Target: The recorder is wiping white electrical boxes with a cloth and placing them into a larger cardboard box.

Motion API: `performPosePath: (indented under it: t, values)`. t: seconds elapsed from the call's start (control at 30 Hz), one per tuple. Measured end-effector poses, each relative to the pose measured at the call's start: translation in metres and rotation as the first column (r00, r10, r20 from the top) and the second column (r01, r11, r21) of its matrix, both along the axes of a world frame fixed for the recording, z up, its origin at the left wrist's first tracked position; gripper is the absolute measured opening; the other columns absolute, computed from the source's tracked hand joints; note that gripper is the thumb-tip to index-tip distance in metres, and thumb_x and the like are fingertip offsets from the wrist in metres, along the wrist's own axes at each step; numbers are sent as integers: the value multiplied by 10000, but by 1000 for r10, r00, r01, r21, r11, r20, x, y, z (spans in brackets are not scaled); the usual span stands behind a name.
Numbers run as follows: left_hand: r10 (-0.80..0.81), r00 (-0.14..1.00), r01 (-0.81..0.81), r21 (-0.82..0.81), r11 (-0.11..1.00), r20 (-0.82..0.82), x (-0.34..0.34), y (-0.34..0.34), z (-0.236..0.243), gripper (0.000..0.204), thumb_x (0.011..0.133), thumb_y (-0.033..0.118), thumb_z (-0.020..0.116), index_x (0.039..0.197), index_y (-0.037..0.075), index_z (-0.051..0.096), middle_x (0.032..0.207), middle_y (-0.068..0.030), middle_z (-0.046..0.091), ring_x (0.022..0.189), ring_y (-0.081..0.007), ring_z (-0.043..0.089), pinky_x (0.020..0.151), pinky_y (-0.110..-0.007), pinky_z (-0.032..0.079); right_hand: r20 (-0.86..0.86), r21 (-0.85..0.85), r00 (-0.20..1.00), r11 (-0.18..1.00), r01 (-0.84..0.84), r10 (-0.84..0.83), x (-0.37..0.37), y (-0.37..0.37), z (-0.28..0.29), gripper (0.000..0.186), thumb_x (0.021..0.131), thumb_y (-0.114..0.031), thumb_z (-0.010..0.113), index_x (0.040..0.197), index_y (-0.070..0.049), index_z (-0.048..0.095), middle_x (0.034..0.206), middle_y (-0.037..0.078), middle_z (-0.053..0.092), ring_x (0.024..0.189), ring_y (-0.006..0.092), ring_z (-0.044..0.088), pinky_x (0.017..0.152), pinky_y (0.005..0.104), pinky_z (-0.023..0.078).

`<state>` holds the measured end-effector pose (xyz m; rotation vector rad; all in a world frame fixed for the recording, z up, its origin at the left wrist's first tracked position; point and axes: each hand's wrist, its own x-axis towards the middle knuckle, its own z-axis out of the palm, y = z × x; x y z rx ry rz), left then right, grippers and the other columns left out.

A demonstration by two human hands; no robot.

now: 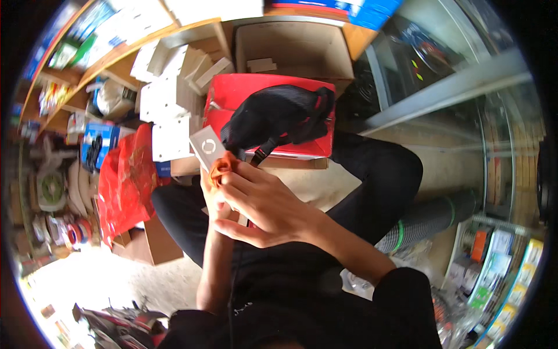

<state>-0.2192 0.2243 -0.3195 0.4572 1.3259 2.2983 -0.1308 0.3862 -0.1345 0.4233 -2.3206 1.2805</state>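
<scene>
Left of the red box point(232, 87), a red plastic bag point(125, 180) is seen. At the red box's near left corner, a small pale box point(200, 139) is held up; the closure of the left hand point(211, 199) cannot be told, its fingers being largely hidden. Just nearer, orange cloth point(220, 169) is gripped by the curled right hand point(263, 205). Atop the red box, a black bag point(270, 116) is seen.

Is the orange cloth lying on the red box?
No, the right hand holds the orange cloth at the lower end of the small pale box.
</scene>
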Motion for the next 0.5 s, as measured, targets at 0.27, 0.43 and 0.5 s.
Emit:
performPosePath:
  t: [0.27, 0.43, 0.5]
  values:
    - [89, 990, -48, -324, 945, 113, 13, 85, 106, 361, 1082, 107, 507, 1430, 8, 489, 1289, -94, 624, 1166, -157, 582, 1014, -334, 470, 172, -406, 975, 892, 200, -140, -14, 72, 2, 533, 993, -97, 670, 1469, 8, 456, 1422, 138, 530, 1270, 192, 552, 1090, 341, 449]
    - [217, 965, -238, -145, 960, -147, -36, 98, 86, 350, 1096, 131, 463, 1426, 13, 478, 1280, -114, 625, 1117, -180, 614, 965, -350, 505, 35, 282, 998, 959, 37, -49, 14, 52, 10, 492, 926, -80, 705, 1400, 0, 603, 1346, 183, 622, 1241, 368, 600, 1067, 444, 463]
    - [254, 953, -275, -116, 955, -168, -31, 107, 87, 354, 1093, 125, 465, 1432, 21, 471, 1260, -108, 635, 1102, -175, 616, 958, -344, 503, -35, 342, 998, 938, 56, -46, 16, 61, 10, 471, 976, -129, 670, 1440, -74, 606, 1340, 147, 625, 1217, 400, 576, 1034, 471, 471]
